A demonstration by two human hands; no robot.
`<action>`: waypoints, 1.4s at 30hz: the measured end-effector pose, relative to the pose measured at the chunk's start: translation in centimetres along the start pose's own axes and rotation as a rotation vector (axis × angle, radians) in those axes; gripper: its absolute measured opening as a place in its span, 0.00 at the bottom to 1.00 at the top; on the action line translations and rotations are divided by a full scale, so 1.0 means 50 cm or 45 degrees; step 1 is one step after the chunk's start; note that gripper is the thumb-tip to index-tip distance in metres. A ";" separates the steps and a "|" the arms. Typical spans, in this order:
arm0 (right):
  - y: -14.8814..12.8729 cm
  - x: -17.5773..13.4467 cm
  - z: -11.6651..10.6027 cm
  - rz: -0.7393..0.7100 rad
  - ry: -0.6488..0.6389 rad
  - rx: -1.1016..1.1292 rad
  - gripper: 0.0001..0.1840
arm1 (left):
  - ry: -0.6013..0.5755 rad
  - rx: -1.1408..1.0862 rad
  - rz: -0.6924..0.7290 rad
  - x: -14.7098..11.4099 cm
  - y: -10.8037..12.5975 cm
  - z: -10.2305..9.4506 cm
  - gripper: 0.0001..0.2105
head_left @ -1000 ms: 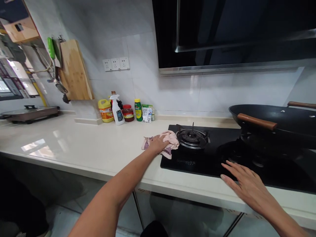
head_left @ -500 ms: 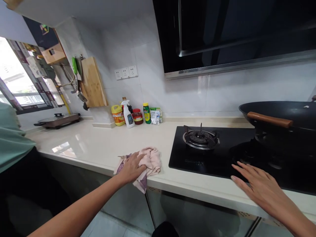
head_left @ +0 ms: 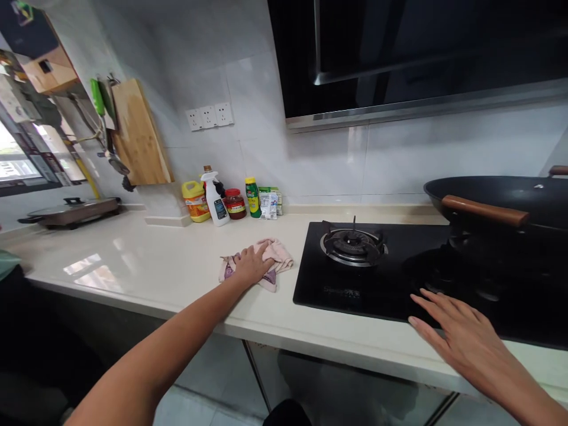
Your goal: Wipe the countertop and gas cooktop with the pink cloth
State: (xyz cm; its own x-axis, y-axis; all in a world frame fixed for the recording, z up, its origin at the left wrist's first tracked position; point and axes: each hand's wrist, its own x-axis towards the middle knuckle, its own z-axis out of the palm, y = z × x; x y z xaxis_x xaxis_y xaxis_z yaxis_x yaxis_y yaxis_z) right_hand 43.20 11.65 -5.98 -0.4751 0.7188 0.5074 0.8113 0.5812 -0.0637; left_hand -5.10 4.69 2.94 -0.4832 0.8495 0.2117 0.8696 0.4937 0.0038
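Note:
A pink and purple cloth [head_left: 278, 255] lies crumpled on the white countertop [head_left: 177, 260], left of the black gas hob [head_left: 337, 293]. My left hand [head_left: 252, 264] presses down on it from above, fingers bent over the fabric, and part of the cloth is hidden beneath the palm. Over the hob's front edge, my right hand [head_left: 459, 328] is open with its fingers stretched out and holds nothing. Whether its palm touches the surface, I cannot tell.
A wok [head_left: 492, 192] with wooden handles sits on the right burner; the left burner [head_left: 354, 244] is bare. Against the wall stand a yellow jug [head_left: 195, 202], a spray bottle [head_left: 216, 204], a red-lidded jar [head_left: 235, 205] and a green bottle [head_left: 252, 198]. A person's dark clothing shows at far left.
My left hand has pushed the cloth away from the counter's front edge, towards the wall. My right hand stays nearly in place. The view has turned slightly to the right.

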 end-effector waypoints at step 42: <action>-0.031 0.016 -0.026 0.068 -0.045 0.064 0.36 | -0.004 -0.039 0.197 -0.108 0.128 -0.044 0.23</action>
State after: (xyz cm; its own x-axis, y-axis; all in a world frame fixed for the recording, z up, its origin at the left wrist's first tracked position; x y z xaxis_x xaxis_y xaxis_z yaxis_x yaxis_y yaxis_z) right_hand 41.98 10.83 -4.34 -0.4444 0.7616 0.4716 0.8180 0.5596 -0.1329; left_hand 3.33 2.85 3.97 -0.3433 0.9157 0.2087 0.9364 0.3509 0.0008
